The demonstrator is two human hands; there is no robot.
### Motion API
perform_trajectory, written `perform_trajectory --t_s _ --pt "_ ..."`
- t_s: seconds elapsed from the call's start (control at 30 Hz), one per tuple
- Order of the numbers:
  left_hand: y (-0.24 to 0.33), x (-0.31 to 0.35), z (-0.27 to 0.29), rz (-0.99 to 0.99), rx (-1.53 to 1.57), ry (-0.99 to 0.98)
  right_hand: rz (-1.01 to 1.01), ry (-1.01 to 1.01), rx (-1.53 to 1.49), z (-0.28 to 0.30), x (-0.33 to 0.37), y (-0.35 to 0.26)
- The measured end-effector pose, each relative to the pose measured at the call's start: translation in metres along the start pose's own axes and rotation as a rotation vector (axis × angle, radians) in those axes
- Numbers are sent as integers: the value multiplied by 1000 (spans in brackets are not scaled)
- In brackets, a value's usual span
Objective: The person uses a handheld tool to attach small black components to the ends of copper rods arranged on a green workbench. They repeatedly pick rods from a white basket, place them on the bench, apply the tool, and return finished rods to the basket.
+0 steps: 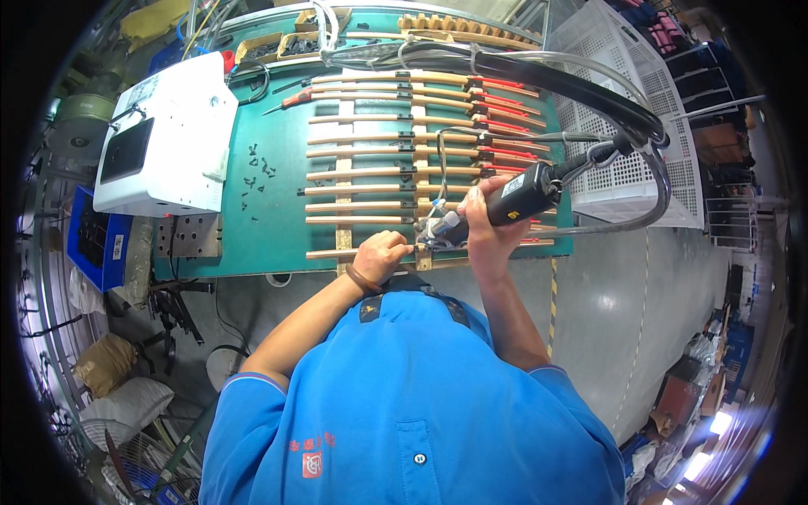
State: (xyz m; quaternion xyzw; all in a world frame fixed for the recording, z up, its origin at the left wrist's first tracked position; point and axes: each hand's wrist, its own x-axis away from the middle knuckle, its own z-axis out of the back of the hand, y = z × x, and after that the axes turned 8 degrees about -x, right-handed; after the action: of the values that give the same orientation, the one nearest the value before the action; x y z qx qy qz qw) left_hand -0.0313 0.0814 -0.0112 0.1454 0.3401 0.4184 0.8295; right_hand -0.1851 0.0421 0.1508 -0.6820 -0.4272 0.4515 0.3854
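Note:
My right hand [491, 231] is wrapped round a black powered screwdriver [523, 195]. The tool slants down to the left, and its tip end is close to the fingers of my left hand [380, 256]. Those fingers are closed over the nearest wooden rod [324, 253], by its middle; the exact contact is hidden under them. Beyond lie several similar wooden rods [353, 175] in a row, with black fittings at their middles and red strips [509, 156] towards the right. Two pale wooden strips [344, 210] run crosswise beneath them.
A green bench top [278, 227] carries a white machine [172, 139] at left and scattered small black parts [257, 175]. A screwdriver with an orange handle [296, 98] lies behind. Thick black hoses [581, 80] arch over the right side, near white perforated crates [623, 109]. A blue bin [103, 244] stands left.

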Motion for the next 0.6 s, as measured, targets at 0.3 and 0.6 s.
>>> perform_trajectory --t_s 0.3,0.6 --pt "-1 2 -8 17 8 28 -35 9 -19 -2 2 -2" --pt "0 3 -9 256 183 43 31 -12 47 2 0 2"
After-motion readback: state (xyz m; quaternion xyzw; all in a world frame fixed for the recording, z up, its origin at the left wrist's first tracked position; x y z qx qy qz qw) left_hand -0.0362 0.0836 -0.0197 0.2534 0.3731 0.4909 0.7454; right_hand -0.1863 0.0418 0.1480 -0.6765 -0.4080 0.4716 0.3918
